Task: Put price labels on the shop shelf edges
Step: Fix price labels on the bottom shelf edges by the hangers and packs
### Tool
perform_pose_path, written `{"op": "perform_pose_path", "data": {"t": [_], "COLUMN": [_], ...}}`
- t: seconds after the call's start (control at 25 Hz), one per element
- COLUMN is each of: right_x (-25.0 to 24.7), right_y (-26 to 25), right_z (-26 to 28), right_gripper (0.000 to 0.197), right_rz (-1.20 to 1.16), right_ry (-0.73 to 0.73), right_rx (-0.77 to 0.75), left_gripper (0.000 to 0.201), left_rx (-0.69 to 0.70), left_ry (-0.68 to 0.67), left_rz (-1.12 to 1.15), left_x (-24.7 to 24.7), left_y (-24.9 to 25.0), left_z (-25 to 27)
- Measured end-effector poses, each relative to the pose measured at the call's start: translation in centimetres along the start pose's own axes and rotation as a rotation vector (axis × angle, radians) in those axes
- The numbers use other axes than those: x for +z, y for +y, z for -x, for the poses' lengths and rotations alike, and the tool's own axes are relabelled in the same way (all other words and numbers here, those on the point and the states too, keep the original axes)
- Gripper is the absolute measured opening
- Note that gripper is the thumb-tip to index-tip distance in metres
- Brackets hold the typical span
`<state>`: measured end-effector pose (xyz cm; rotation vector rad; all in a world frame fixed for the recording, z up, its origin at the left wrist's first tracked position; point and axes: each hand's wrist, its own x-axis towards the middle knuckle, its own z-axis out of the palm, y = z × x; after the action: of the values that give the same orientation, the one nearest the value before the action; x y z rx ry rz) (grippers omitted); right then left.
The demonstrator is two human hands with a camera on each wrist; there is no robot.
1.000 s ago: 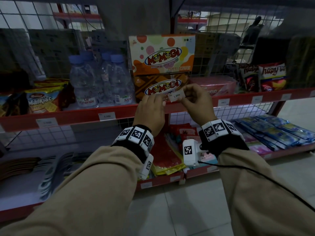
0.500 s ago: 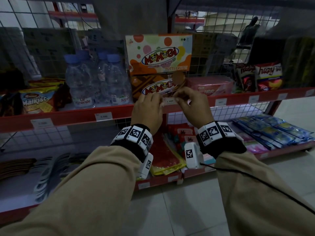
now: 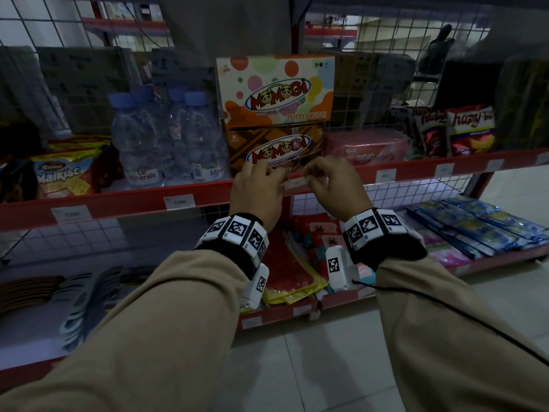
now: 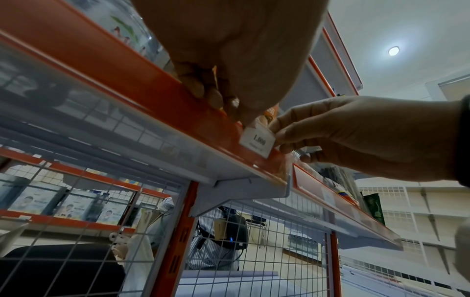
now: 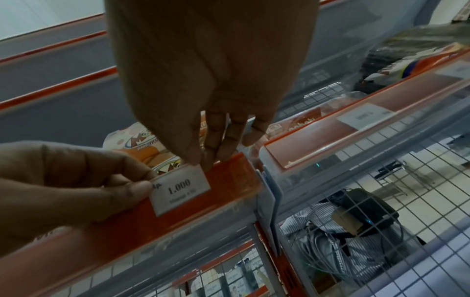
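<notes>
- A second ago both hands held the price label (image 5: 181, 189) up in front of the lower brown snack box (image 3: 274, 148); half a second ago it had dropped to the shelf edge (image 3: 118, 205), and it now lies against the red strip there.
- The arms have come down with it, so both hands now sit at the level of the strip rather than over the box front.
- The left hand (image 3: 258, 190) pinches the label's left end between thumb and bent fingers (image 5: 132, 187).
- The right hand (image 3: 334, 185) has its fingers (image 5: 216, 148) curled down onto the label's top right corner, thumb beside them.
- The label, printed 1.000, sits between the two hands, close to the right end of this strip, just left of the joint with the next shelf.
- Whether it is seated behind the clear cover cannot be told.
- Other labels (image 3: 179, 201) sit in the strip further left and right.
</notes>
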<state>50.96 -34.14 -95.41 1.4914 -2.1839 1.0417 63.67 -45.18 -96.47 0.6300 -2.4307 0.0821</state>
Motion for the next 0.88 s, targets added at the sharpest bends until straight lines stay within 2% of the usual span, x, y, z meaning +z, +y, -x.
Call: {"op": "perform_pose_path", "data": {"t": [0.28, 0.68, 0.88], "right_x": [-0.51, -0.30, -0.21], "right_y": [0.19, 0.18, 0.41], "right_z": [-0.02, -0.11, -0.04], "right_gripper": [0.022, 0.025, 0.024], "right_rz": [0.256, 0.279, 0.215], "right_ry": [-0.113, -0.154, -0.110], "right_rx": [-0.028, -0.027, -0.032], "left_gripper": [0.021, 0.021, 0.019], "left_rx": [0.011, 0.018, 0.032], "left_ry": [0.033, 0.018, 0.037], "left_rz": [-0.007, -0.058, -0.019], "left_x": [0.22, 0.38, 0.16], "left_y": [0.12, 0.18, 0.00], "left_z": [0.11, -0.03, -0.13]}}
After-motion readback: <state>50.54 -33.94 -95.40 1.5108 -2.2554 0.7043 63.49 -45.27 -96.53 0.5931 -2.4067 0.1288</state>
